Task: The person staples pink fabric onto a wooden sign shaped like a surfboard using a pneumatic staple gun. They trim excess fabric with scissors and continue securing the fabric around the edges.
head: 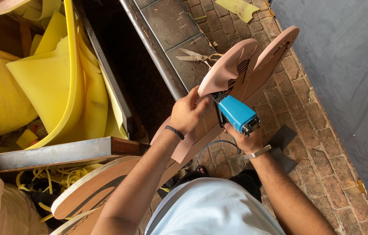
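scissors (199, 57) on ledge | yellow foam sheets (62, 74) left | brick floor (323, 161)

No packages, labels (or screens)

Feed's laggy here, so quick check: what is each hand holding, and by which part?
Right hand grips the blue staple gun by its handle. Left hand pinches the pink covering at the board's edge.
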Demonstrator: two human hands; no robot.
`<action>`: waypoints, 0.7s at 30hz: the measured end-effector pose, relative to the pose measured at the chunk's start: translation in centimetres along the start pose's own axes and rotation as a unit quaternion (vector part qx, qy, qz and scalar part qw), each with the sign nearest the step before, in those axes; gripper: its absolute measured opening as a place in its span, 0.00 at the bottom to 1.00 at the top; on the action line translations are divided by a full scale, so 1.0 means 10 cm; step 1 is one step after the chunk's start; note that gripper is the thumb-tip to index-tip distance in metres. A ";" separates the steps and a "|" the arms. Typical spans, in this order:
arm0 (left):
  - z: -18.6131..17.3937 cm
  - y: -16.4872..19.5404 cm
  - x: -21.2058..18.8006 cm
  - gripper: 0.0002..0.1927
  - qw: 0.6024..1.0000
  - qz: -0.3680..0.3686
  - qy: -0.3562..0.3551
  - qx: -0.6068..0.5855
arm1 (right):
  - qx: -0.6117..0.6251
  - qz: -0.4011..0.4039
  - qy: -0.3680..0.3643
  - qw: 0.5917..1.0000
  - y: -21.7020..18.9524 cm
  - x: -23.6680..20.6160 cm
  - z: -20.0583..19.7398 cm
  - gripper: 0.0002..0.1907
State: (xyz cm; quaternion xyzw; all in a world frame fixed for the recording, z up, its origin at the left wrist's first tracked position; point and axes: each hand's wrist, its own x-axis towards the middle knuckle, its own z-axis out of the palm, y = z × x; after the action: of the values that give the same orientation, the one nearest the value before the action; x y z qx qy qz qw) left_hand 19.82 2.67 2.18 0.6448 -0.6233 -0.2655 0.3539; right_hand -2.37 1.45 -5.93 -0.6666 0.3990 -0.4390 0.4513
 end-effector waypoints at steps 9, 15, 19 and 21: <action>0.17 -0.08 0.17 0.18 0.993 0.089 0.070 0.043 | -0.093 -0.163 -0.006 0.982 0.07 0.00 -0.35 0.08; 0.17 -0.20 0.24 0.16 0.988 0.105 0.050 0.097 | -0.172 -0.214 -0.038 0.961 0.16 0.26 -0.54 0.14; 0.14 -0.13 0.20 0.18 0.991 0.097 0.045 0.080 | -0.229 -0.223 -0.050 0.946 0.13 0.40 -0.55 0.14; 0.09 -0.09 0.17 0.19 0.996 0.071 0.019 0.044 | -0.234 -0.238 -0.055 0.941 0.08 0.43 -0.55 0.17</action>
State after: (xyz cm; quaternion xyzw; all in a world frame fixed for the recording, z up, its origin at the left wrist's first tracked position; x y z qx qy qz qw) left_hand 19.80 0.85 1.06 0.6185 -0.6720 -0.2001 0.3549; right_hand -6.37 -4.16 -4.54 -0.8520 0.2946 -0.3905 0.1864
